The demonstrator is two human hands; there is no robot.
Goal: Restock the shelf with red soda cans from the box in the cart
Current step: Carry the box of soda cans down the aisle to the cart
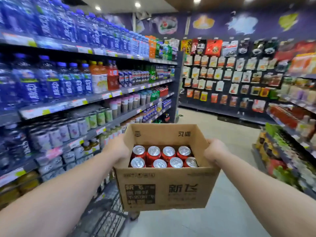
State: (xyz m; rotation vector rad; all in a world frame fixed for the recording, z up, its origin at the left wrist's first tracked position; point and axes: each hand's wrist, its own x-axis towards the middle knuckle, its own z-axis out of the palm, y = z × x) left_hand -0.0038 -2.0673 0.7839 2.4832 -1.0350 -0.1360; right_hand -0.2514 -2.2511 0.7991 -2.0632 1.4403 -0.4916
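Both hands' fingers grasping box (164, 189) sides, fingertips hidden behind cardboard, red cans (162, 157) inside, cart (109, 218) partly covered

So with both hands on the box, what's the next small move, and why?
Probably set the box down into the cart below it. The left hand and right hand each grip a side wall, so neither is free to lift the cans toward the shelf.
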